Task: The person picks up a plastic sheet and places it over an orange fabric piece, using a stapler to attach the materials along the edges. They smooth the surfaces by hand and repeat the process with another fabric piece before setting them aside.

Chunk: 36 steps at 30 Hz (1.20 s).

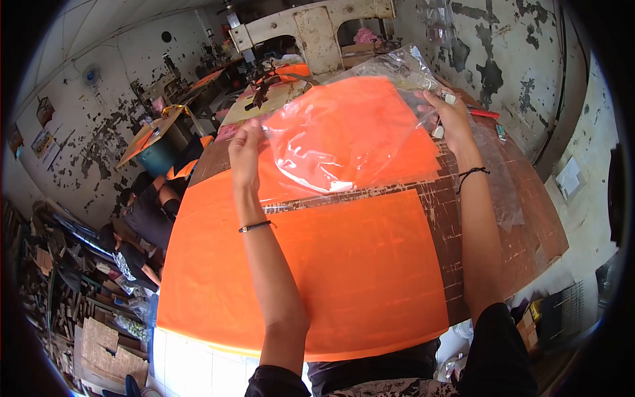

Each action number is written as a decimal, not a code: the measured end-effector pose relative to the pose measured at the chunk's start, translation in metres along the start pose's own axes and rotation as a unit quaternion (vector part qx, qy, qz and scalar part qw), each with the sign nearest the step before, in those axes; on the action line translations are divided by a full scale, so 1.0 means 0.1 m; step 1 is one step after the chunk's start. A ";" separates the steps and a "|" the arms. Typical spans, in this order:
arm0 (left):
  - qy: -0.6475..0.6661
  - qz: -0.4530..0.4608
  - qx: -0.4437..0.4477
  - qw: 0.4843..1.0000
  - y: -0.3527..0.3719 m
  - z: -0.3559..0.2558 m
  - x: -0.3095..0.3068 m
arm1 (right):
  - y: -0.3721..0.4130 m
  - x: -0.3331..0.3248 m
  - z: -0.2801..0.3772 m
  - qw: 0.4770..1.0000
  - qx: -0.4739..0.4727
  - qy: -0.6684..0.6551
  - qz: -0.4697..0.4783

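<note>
A clear plastic sheet, perhaps a bag, is stretched between my hands above the table. My left hand pinches its left edge, fingers closed. On the other side my right hand grips the right edge, its fingertips partly hidden by the plastic. Behind and under the plastic lies bright orange fabric. Nearer to my body, a larger flat orange piece covers the front of the table and hangs to its edge. A small white patch shows at the plastic's lower edge.
The worn brown table carries another clear plastic sheet on the right. A red tool lies beyond my right hand. An old machine frame stands at the back. Two people sit low at the left, near stacked scraps.
</note>
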<state>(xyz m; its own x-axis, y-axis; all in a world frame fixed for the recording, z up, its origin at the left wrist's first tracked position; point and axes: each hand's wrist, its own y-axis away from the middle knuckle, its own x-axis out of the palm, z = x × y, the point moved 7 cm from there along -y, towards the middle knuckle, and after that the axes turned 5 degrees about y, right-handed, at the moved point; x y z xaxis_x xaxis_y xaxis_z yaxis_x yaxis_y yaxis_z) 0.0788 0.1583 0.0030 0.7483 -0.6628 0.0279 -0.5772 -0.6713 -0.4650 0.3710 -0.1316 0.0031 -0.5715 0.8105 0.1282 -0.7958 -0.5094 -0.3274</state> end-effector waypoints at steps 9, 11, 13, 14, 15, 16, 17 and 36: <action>0.132 -0.020 -0.062 0.989 0.00 0.57 -0.05 | -0.10 0.02 -0.39 0.994 0.060 -0.086 0.035; 0.129 -0.117 -0.010 0.985 -0.04 0.50 -0.16 | 0.00 0.02 -0.29 0.996 0.049 0.053 0.056; 0.120 -0.195 0.042 0.972 -0.02 0.35 -0.27 | 0.08 0.07 -0.19 0.986 0.047 0.143 0.075; 0.109 -0.192 0.056 0.974 -0.02 0.27 -0.28 | 0.10 0.09 -0.18 0.982 0.051 0.163 0.085; 0.099 -0.190 0.071 0.974 0.00 0.17 -0.28 | 0.12 0.12 -0.19 0.977 0.054 0.184 0.095; 0.088 -0.187 0.084 0.975 0.01 0.08 -0.29 | 0.11 0.13 -0.22 0.974 0.052 0.200 0.097; 0.065 -0.185 0.104 0.975 0.01 0.01 -0.31 | 0.08 0.15 -0.26 0.970 0.050 0.216 0.099; -0.028 -0.200 0.134 0.970 0.05 -0.23 -0.36 | 0.03 0.08 -0.35 0.974 0.031 0.214 0.064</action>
<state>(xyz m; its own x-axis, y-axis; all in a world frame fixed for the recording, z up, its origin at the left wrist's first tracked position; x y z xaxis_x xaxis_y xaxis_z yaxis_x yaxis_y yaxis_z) 0.0417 0.1717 0.0197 0.9159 -0.3433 0.2081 -0.1373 -0.7549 -0.6413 0.3711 -0.1163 -0.0297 -0.5421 0.7784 -0.3164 -0.7410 -0.6204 -0.2568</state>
